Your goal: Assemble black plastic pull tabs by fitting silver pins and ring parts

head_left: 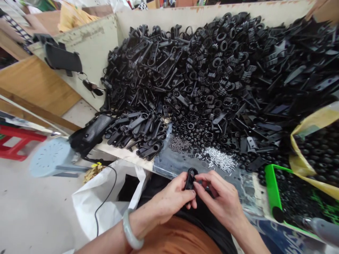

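Note:
Close to my lap, my left hand (176, 195) grips a black plastic part (190, 179) with a rounded, ring-like upper end. The thumb and fingers of my right hand (221, 194) come together at the right side of this part; whatever tiny piece they pinch, if any, is hidden. Just beyond the hands, a pile of silver pins (219, 158) and a smaller heap of brownish-grey small pieces (179, 144) lie on the dark worktop (172, 162). Long black handle-like parts (137, 127) are stacked to the left of them.
A large mound of black plastic rings and parts (190, 70) fills the bench. At right stand a green bin (274, 190) of small black pieces and a yellow-edged bag (299, 148) of black balls. A white sack (87, 197) and blue stool (50, 158) are at left.

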`<control>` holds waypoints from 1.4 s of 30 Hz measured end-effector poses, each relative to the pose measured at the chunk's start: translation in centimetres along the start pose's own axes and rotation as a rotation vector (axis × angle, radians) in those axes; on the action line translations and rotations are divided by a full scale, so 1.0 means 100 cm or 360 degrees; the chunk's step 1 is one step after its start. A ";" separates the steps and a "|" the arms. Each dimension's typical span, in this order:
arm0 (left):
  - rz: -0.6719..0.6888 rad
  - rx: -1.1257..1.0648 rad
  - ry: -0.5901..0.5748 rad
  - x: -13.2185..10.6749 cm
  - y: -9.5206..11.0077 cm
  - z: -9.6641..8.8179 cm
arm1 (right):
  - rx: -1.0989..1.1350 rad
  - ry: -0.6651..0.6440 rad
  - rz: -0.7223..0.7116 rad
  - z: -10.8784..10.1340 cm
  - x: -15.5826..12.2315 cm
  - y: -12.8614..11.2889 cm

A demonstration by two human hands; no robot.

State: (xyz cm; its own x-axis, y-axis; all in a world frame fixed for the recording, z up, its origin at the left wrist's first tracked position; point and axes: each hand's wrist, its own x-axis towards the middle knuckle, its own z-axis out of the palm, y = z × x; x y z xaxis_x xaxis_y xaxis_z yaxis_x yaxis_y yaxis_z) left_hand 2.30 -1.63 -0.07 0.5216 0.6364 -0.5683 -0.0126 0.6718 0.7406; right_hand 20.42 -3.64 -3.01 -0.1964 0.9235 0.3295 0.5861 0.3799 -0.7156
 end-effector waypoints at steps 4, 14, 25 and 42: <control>0.0044 0.0133 0.0016 0.001 -0.004 -0.002 | 0.0034 -0.0065 0.0040 -0.003 0.000 -0.003; 0.0122 0.0388 0.0025 0.001 -0.008 -0.009 | -0.0153 -0.0131 -0.0040 -0.007 -0.001 -0.019; 0.0315 0.0673 0.0282 0.010 -0.021 -0.020 | -0.0476 -0.0161 -0.0143 0.003 -0.006 -0.021; 0.0273 0.0376 0.0081 0.020 -0.032 -0.028 | -0.0324 -0.0248 -0.0113 -0.007 -0.021 -0.005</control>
State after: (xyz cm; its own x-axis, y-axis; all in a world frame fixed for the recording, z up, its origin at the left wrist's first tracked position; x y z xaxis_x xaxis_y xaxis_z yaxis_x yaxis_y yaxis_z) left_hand 0.95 -1.46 -4.60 0.4855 0.7552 -0.4404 0.1054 0.4495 0.8870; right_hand 21.07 -5.81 -2.94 -0.3520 0.8978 0.2646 0.7095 0.4403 -0.5503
